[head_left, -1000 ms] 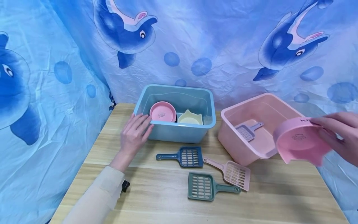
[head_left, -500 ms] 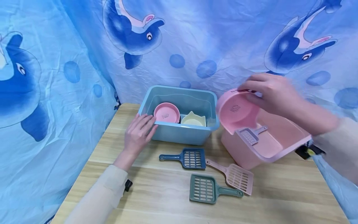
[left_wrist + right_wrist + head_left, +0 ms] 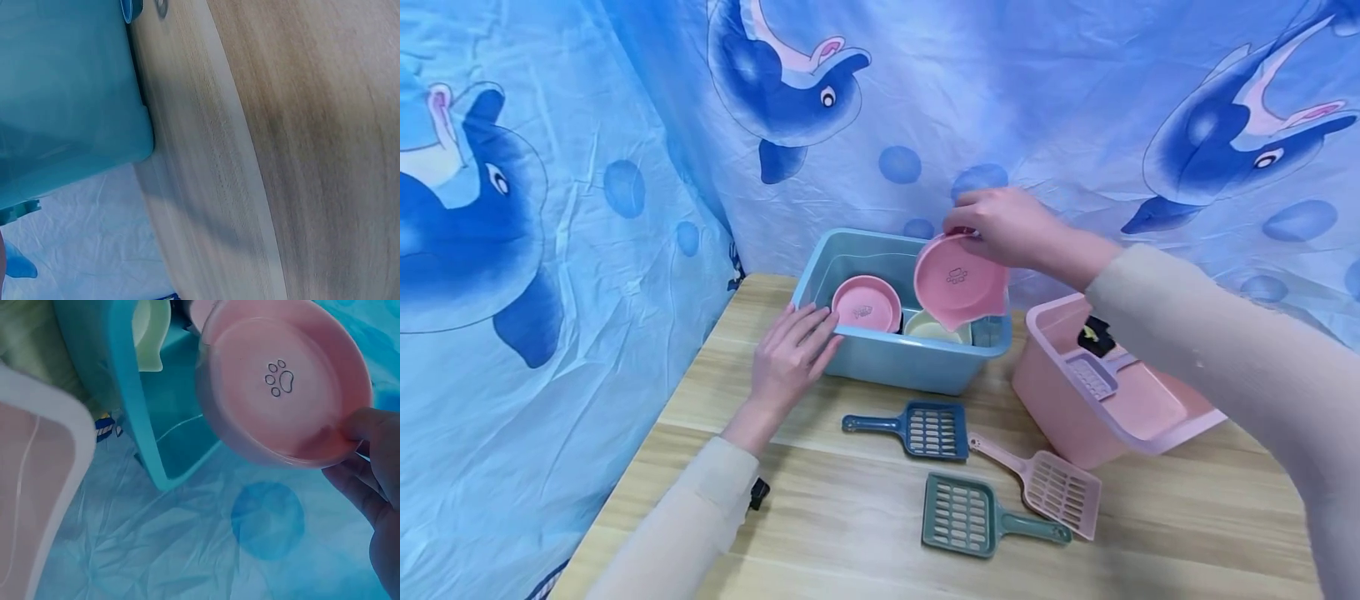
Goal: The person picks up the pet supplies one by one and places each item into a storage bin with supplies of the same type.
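My right hand (image 3: 1000, 223) pinches the rim of a pink cat-eared pet bowl (image 3: 958, 283), tilted over the right part of the blue bin (image 3: 891, 362). In the right wrist view, the thumb lies inside the rim of the pink bowl (image 3: 281, 381) and a paw print shows on its bottom. Inside the bin stand a round pink bowl (image 3: 867, 307) at the left and a pale yellow-green cat-eared bowl (image 3: 925, 327), partly covered by the held one. My left hand (image 3: 793, 350) rests on the bin's near left rim, fingers fairly straight.
Right of the blue bin stands a pink bin (image 3: 1060, 408) with a small purple litter scoop (image 3: 1092, 377) in it. On the wooden table (image 3: 820, 533) lie a blue scoop (image 3: 932, 429), a pink scoop (image 3: 1060, 492) and a green scoop (image 3: 962, 515). A dolphin-print curtain (image 3: 925, 100) hangs behind.
My right hand has carried the pink cat-eared bowl leftward from beyond the pink bin to over the blue bin. My left hand stays on the blue bin's rim; the head view has shifted slightly.
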Tool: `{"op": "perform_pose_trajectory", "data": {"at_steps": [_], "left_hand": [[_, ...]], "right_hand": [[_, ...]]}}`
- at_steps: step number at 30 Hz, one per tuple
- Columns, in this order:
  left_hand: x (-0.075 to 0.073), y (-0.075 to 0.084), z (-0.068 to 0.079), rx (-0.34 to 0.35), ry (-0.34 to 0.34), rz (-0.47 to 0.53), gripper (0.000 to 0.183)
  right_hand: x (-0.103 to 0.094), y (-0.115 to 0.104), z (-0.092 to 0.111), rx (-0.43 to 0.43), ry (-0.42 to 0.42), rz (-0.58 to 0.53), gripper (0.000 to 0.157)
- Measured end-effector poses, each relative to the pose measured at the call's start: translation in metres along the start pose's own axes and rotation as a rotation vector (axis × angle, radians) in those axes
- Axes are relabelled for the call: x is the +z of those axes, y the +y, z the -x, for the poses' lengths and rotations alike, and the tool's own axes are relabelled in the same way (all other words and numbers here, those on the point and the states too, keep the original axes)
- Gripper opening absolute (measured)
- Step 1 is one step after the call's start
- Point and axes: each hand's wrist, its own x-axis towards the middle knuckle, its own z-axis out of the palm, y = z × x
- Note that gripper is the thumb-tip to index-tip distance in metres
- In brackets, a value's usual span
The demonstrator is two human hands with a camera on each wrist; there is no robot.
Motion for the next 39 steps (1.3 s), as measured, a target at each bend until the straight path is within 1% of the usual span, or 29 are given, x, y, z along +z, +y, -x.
{"op": "perform_pose_trajectory", "data": {"at_steps": [6, 10, 14, 17, 21, 24, 29, 32, 36, 39], "left_hand": [[-0.001, 0.001, 0.000, -0.010, 0.006, -0.011, 0.040], [0.002, 0.002, 0.000, -0.002, 0.025, -0.008, 0.037], [0.004, 0.002, 0.000, 0.000, 0.037, -0.004, 0.035], [0.004, 0.002, -0.001, -0.005, 0.030, -0.006, 0.034], [0.002, 0.003, -0.001, -0.006, 0.022, -0.002, 0.034], [0.000, 0.003, 0.000, -0.006, 0.020, 0.000, 0.034], [0.000, 0.004, -0.001, -0.018, 0.017, 0.008, 0.034], [-0.001, 0.004, 0.000, -0.024, 0.001, 0.001, 0.035], [-0.001, 0.005, 0.000, -0.032, -0.017, -0.007, 0.036], [0.000, 0.005, 0.000, -0.032, -0.008, -0.006, 0.036]], "right_hand": [[0.023, 0.007, -0.028, 0.034, -0.140, -0.038, 0.007], [0.040, 0.015, -0.038, 0.096, -0.227, -0.069, 0.008], [0.059, 0.020, -0.045, 0.127, -0.278, -0.089, 0.009], [0.073, 0.022, -0.047, 0.150, -0.321, -0.097, 0.008], [0.090, 0.024, -0.048, 0.177, -0.402, -0.088, 0.007], [0.101, 0.025, -0.049, 0.188, -0.457, -0.095, 0.010], [0.112, 0.029, -0.048, 0.200, -0.538, -0.131, 0.014], [0.118, 0.030, -0.047, 0.200, -0.582, -0.159, 0.015], [0.126, 0.032, -0.046, 0.208, -0.610, -0.184, 0.016], [0.129, 0.032, -0.046, 0.208, -0.622, -0.186, 0.018]]}}
